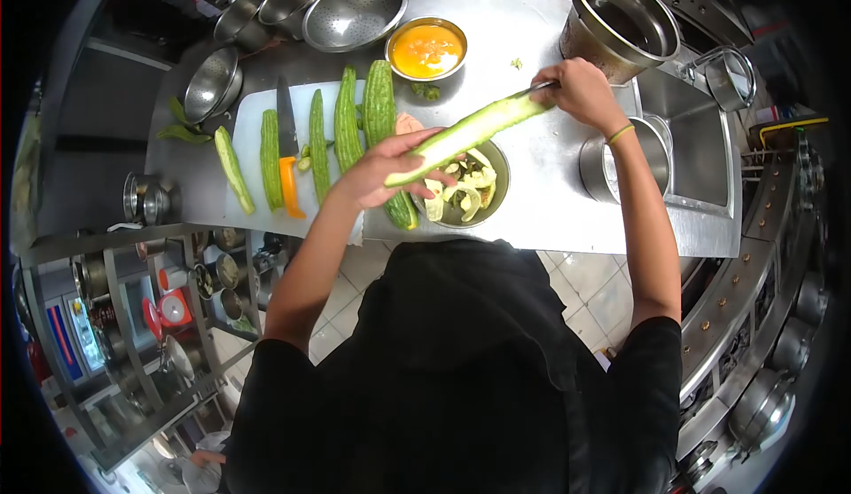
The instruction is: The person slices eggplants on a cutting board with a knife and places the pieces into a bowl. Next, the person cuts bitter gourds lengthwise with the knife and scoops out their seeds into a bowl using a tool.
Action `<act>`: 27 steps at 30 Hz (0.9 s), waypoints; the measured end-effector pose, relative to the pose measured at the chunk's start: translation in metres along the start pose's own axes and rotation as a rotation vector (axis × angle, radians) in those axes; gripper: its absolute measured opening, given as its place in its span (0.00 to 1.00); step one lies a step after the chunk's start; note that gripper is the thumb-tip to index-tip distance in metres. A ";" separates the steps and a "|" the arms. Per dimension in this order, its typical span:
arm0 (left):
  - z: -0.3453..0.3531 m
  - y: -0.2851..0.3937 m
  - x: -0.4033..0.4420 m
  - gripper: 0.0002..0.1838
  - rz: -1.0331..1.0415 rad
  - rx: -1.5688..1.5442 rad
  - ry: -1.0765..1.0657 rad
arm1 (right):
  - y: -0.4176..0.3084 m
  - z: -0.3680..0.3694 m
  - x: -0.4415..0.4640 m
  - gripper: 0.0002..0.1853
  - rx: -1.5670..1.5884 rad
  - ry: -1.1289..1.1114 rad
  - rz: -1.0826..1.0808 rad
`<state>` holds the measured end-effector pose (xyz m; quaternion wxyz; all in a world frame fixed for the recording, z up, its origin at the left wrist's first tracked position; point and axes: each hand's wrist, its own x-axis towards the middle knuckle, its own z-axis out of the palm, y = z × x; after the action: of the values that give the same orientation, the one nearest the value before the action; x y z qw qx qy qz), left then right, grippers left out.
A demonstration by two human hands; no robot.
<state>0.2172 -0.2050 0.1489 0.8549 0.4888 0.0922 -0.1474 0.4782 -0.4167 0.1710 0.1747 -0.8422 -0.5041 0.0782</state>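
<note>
A long green gourd [479, 132], cut open with its pale flesh facing up, slants above a metal bowl [506, 184] that holds pale and green scraps. My left hand [386, 170] holds the gourd's lower left end. At its upper right end, my right hand [581, 90] is closed round a thin dark tool, partly hidden by the fingers. Several ridged green gourds [379, 104] lie on and beside a white cutting board [253, 113], left of the bowl. Among them rests a knife [286, 130] with an orange handle.
Behind the gourd stands a bowl of orange liquid [428, 49]. Metal colanders [356, 13] line the back left. A deep pot [620, 24] stands at the back right, near a sink [687, 113] and another round pot [603, 170].
</note>
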 end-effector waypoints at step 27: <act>0.012 -0.036 0.059 0.18 0.289 0.281 0.843 | -0.137 0.073 -0.011 0.05 -0.171 0.049 0.149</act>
<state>0.2608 -0.2422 0.1085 0.6800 0.6251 0.3415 0.1738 0.3374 -0.3517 0.1539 0.1085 -0.8907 -0.4405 0.0270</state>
